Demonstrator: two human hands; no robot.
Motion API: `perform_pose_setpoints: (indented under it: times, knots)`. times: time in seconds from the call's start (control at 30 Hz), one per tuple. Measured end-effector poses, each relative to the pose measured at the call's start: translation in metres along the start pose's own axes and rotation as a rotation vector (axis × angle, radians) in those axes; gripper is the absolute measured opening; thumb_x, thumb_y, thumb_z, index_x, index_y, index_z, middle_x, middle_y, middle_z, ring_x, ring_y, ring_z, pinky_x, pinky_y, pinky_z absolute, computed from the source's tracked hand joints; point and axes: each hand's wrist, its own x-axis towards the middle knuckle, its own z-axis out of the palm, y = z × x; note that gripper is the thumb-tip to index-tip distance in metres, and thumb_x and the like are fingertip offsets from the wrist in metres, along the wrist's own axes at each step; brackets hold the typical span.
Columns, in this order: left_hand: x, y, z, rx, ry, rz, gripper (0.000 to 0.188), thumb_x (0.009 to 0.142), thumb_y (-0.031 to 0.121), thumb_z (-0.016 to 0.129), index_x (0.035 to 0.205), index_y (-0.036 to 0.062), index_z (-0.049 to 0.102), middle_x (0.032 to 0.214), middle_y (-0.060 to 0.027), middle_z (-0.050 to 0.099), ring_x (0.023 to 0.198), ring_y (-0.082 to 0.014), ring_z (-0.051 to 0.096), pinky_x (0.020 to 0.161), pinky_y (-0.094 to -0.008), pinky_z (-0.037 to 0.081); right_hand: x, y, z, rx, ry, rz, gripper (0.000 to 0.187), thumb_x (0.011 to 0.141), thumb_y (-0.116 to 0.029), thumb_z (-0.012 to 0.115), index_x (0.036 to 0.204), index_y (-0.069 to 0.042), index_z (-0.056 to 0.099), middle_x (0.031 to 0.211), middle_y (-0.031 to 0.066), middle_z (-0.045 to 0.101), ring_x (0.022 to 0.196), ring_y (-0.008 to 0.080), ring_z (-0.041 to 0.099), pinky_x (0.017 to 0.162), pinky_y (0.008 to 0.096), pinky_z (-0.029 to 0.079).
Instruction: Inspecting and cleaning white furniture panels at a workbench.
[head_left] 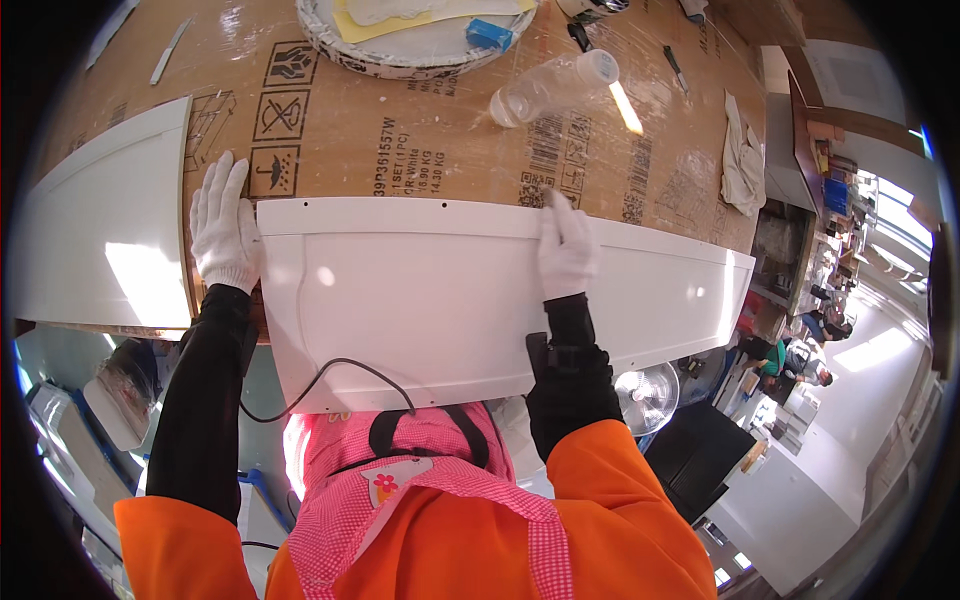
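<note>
Current step, in my judgement: steadying the white panel (430,300), laid on the cardboard-covered table (690,160). My left hand (222,222) is flat, fingers extended, at its left end; my right hand (567,245), blurred, meets the far edge, grip indeterminable. The next move likely requires even support. Workshop right: fan (648,397), people (800,360).

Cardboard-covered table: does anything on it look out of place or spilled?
The clear bottle beyond the white panel appears to lie on its side, white cap toward the right; bottles usually stand. I see no obvious spill around it.
</note>
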Motion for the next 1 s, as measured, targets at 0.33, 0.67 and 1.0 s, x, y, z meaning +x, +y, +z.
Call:
perform_pose_setpoints:
  times: [0.33, 0.67, 1.0]
  knots:
    - [0.005, -0.004, 0.014, 0.023, -0.020, 0.032, 0.050, 0.101, 0.008, 0.045, 0.150, 0.0128, 0.051, 0.160, -0.0064, 0.046, 0.151, -0.0255, 0.037, 0.127, -0.0428, 0.025, 0.052, 0.228, -0.089, 0.076, 0.161, 0.199, 0.031, 0.100, -0.017, 0.063, 0.128, -0.007, 0.072, 0.120, 0.0158, 0.074, 0.113, 0.0265, 0.071, 0.099, 0.0345, 0.052]
    - [-0.002, -0.039, 0.019, 0.087, -0.028, -0.033, 0.051, 0.106, 0.014, 0.040, 0.156, 0.0092, 0.043, 0.164, -0.0110, 0.040, 0.153, -0.0283, 0.034, 0.127, -0.0410, 0.023, 0.093, 0.424, -0.180, -0.134, 0.319, 0.295, 0.032, 0.099, -0.016, 0.066, 0.127, -0.001, 0.071, 0.122, 0.0176, 0.074, 0.116, 0.0262, 0.070, 0.104, 0.0340, 0.050]
    - [-0.008, -0.077, 0.009, 0.138, -0.062, -0.013, 0.051, 0.108, 0.021, 0.040, 0.157, 0.0094, 0.041, 0.163, -0.0137, 0.040, 0.152, -0.0314, 0.036, 0.126, -0.0425, 0.024, 0.123, 0.571, -0.255, -0.073, 0.363, 0.442, 0.038, 0.102, -0.023, 0.065, 0.135, -0.004, 0.067, 0.129, 0.0146, 0.073, 0.118, 0.0194, 0.067, 0.103, 0.0289, 0.048]
